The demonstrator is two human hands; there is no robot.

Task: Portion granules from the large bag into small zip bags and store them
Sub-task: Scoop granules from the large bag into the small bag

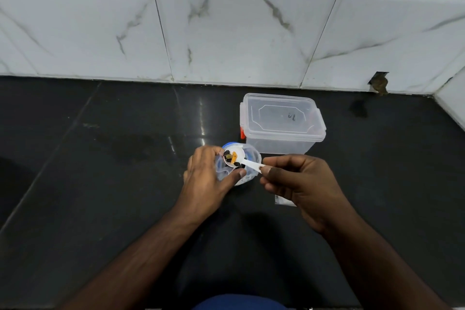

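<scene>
I see the left hand [208, 178] gripping the clear bag [247, 165], while the right hand [299, 181] pinches a white scoop [235, 158] (dark and yellow granules inside) over it. A lidded container [281, 123] sits just beyond.

the wide dark glossy stone counter [100, 158] lies bare to the left and far left, up to the white marble-veined tiled wall [226, 33] that closes off the far side. right of centre, a clear lidded plastic storage box with orange clips [281, 123] stands just beyond the crumpled clear plastic bag [241, 166], blocking the far-right path. a small flat clear packet [284, 201] lies near right, while the far right corner is bare.
</scene>
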